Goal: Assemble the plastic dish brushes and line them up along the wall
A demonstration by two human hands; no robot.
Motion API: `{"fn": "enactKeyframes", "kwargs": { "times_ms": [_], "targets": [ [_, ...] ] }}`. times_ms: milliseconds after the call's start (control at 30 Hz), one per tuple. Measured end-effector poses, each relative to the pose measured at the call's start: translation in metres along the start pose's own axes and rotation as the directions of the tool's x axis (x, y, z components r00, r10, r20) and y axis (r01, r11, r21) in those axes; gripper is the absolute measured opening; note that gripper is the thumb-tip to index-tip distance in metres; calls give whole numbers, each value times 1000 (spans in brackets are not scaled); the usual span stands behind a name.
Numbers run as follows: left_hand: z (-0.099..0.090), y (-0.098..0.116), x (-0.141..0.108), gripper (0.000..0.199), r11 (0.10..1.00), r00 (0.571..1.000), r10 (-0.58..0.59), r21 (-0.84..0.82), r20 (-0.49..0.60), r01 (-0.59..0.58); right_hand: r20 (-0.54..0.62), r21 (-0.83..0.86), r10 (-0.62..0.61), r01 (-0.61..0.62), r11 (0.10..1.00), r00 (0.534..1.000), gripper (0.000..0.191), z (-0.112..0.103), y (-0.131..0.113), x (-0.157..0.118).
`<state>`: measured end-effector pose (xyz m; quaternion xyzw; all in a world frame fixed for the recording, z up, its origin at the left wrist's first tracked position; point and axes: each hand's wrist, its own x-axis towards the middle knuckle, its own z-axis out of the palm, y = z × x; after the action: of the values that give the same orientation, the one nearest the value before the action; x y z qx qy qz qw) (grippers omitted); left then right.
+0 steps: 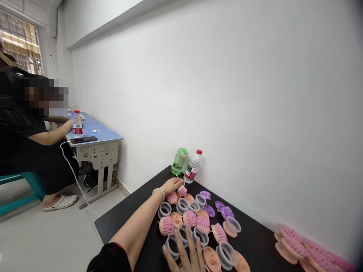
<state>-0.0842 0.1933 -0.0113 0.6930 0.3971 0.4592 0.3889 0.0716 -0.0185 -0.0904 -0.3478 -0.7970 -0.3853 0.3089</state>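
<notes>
Silicone scalp-brush parts lie scattered across a black tabletop: pink and purple bristled heads, peach plastic bases and clear plastic rings. The left hand, with a beaded bracelet at its wrist, reaches to the far side of the pile. Its fingers are loosely curled and sit against a pink bristled head, with a second pink head just below the hand. Whether it has hold of the first head, I cannot tell. The right hand is at the near edge of the pile, open with its fingers spread, and holds nothing that shows. Its fingertips reach a clear ring, and a peach base lies just beside the hand. Beyond the pile, a green bottle and a red-capped water bottle stand by the wall. Off to the left, a seated person has a hand on a blue desk, which bears another water bottle and a phone.
</notes>
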Motion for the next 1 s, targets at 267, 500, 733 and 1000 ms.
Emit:
{"fn": "enactKeyframes", "kwargs": {
  "times_ms": [267,500,733,1000],
  "targets": [
    [-21,24,-19,60,998,998,-67,18,-18,68,136,170,-20,-3,986,991,68,-25,8,15],
    [-49,52,-85,75,977,989,-65,210,130,36,318,75,258,-295,952,912,91,-94,49,-39],
    [-6,83,-167,98,686,945,-48,698,323,-203,652,-95,629,-778,621,423,92,-107,69,-77],
    [20,83,-168,110,605,914,-102,754,393,-257,668,-57,627,-812,580,401,87,-77,61,-29]
  ]
}}
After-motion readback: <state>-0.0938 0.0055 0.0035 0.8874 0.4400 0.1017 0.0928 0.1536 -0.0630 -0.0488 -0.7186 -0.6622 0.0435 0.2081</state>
